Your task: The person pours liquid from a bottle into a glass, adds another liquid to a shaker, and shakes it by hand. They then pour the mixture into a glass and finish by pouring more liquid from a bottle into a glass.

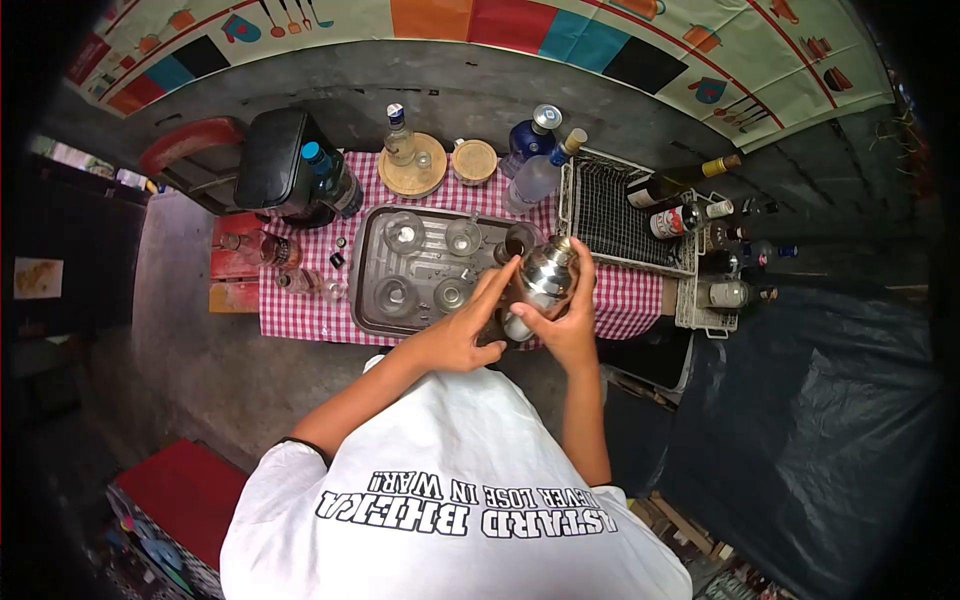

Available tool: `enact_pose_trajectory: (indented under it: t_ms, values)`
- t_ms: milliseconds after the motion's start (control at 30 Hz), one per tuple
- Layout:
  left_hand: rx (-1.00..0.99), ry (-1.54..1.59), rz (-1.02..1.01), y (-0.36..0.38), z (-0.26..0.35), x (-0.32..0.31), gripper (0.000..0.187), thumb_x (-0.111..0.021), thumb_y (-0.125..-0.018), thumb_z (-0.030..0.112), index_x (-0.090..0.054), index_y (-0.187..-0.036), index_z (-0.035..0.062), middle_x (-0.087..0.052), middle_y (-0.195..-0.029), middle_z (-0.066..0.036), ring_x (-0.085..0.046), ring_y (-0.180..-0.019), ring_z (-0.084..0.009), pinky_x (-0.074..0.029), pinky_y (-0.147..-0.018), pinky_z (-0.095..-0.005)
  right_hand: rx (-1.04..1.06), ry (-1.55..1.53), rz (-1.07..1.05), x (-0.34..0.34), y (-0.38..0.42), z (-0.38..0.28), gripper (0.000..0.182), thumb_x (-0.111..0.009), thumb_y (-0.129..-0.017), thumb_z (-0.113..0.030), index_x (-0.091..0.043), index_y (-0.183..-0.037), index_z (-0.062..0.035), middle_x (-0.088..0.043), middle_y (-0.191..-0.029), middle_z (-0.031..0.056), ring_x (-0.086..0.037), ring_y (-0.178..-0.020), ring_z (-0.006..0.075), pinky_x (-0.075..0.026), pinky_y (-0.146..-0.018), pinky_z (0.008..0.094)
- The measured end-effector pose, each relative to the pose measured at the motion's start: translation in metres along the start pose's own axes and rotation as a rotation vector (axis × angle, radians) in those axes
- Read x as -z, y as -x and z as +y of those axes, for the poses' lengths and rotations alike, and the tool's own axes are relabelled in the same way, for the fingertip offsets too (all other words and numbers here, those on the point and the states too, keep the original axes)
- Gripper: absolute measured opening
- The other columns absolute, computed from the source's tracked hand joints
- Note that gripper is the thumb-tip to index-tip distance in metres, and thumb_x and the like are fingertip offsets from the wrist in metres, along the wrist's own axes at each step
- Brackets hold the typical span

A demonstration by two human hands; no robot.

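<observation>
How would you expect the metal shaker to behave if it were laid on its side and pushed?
The metal shaker would probably roll, as its body looks rounded. It should stay stiff rather than flex, given its metal walls. Its smooth, shiny surface may also feel slippery to the right hand that holds it.

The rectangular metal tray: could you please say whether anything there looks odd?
Nothing looks spilled on the metal tray; a small black object lies loose on the pink checked cloth beside it, perhaps misplaced.
</observation>
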State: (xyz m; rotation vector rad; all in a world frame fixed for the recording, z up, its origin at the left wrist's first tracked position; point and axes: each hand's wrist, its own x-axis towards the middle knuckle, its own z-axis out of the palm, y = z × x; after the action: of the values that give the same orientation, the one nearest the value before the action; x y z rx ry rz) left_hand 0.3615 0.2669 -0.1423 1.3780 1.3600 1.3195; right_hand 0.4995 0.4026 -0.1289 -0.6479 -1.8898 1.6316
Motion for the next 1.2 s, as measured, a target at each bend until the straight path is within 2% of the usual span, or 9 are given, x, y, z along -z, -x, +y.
enact_pose_trajectory:
  t_ms: [100,233,333,500,567,733,800,1033,1200]
  values:
    - [0.039,0.105,-0.058,0.002,0.0,0.016,0.098,-0.063,-0.078,0.006,-0.008,-0.158,0.008,-0.024,-0.154,-0.022,-0.034,-0.141,-0.0362,-0.031,-0.115,-0.0447,-0.035,-0.047,0.02,0.0,-0.003,-0.005,0.096,-0.086,-0.07,-0.009,-0.03,-0.148,-0.0067,-0.053,-0.132,0.0145,-0.057,-0.119,0.0242,-0.047,-0.1,0.0353]
    - [0.052,0.031,-0.044,0.019,-0.018,0.051,0.077,-0.06,-0.08,0.006,-0.031,-0.152,0.0052,-0.041,-0.148,-0.019,-0.043,-0.137,-0.0312,-0.035,-0.114,-0.0425,0.049,0.227,0.023,0.0,-0.007,0.001,0.09,-0.083,-0.068,-0.006,-0.036,-0.145,-0.0064,-0.053,-0.133,0.0129,-0.057,-0.117,0.023,-0.048,-0.099,0.0351]
    - [0.172,-0.021,0.179,0.044,-0.05,0.089,0.055,-0.056,-0.081,0.001,-0.049,-0.136,0.0045,-0.056,-0.133,-0.016,-0.053,-0.127,-0.0281,-0.04,-0.109,-0.0385,-0.147,0.218,0.017,0.003,-0.012,0.014,0.091,-0.084,-0.066,-0.008,-0.038,-0.145,-0.0105,-0.054,-0.133,0.0141,-0.056,-0.12,0.0243,-0.047,-0.101,0.0364]
    - [0.376,-0.235,0.565,0.081,-0.14,0.147,0.035,-0.059,-0.084,0.004,-0.059,-0.119,0.0013,-0.066,-0.114,-0.016,-0.064,-0.107,-0.0276,-0.047,-0.096,-0.0385,-0.116,0.562,-0.003,0.021,-0.021,0.06,0.09,-0.084,-0.067,-0.008,-0.04,-0.145,-0.0132,-0.055,-0.13,0.0119,-0.057,-0.116,0.0221,-0.048,-0.097,0.0338]
    - [0.412,-0.385,0.53,0.087,-0.16,0.164,0.036,-0.059,-0.085,0.005,-0.058,-0.121,0.001,-0.066,-0.115,-0.015,-0.064,-0.106,-0.0252,-0.05,-0.088,-0.0349,-0.161,0.579,-0.041,0.028,-0.024,0.07,0.09,-0.083,-0.067,-0.008,-0.04,-0.145,-0.0133,-0.053,-0.133,0.0125,-0.057,-0.118,0.0222,-0.048,-0.098,0.0348]
    - [0.505,-0.651,0.382,0.093,-0.212,0.175,0.044,-0.066,-0.082,0.012,-0.056,-0.123,-0.0006,-0.059,-0.12,-0.022,-0.059,-0.112,-0.039,-0.048,-0.093,-0.0433,-0.225,0.722,-0.111,0.033,-0.028,0.064,0.092,-0.084,-0.067,-0.016,-0.039,-0.147,-0.0153,-0.049,-0.141,0.0176,-0.049,-0.13,0.0366,-0.042,-0.107,0.0436]
    - [0.646,-0.624,0.278,0.091,-0.22,0.177,0.053,-0.069,-0.081,0.015,-0.053,-0.128,-0.0012,-0.052,-0.128,-0.024,-0.053,-0.12,-0.0427,-0.045,-0.1,-0.0463,-0.24,0.737,-0.121,0.036,-0.027,0.066,0.091,-0.083,-0.067,-0.015,-0.04,-0.147,-0.0175,-0.05,-0.138,0.0177,-0.051,-0.127,0.0372,-0.044,-0.105,0.0434]
    - [0.713,-0.701,0.16,0.097,-0.24,0.169,0.066,-0.069,-0.082,0.019,-0.045,-0.14,-0.0004,-0.046,-0.142,-0.025,-0.049,-0.128,-0.0426,-0.043,-0.106,-0.0464,-0.312,0.781,-0.203,0.037,-0.029,0.065,0.09,-0.083,-0.067,-0.016,-0.041,-0.147,-0.0219,-0.053,-0.129,0.0163,-0.056,-0.117,0.0355,-0.047,-0.099,0.0423]
    - [0.813,-0.7,0.056,0.099,-0.241,0.161,0.072,-0.067,-0.083,0.025,-0.041,-0.145,-0.0015,-0.03,-0.156,-0.027,-0.038,-0.139,-0.0421,-0.036,-0.113,-0.0478,-0.355,0.776,-0.224,0.04,-0.032,0.063,0.089,-0.083,-0.068,-0.017,-0.042,-0.147,-0.0217,-0.054,-0.128,0.0151,-0.058,-0.114,0.0337,-0.048,-0.097,0.0407]
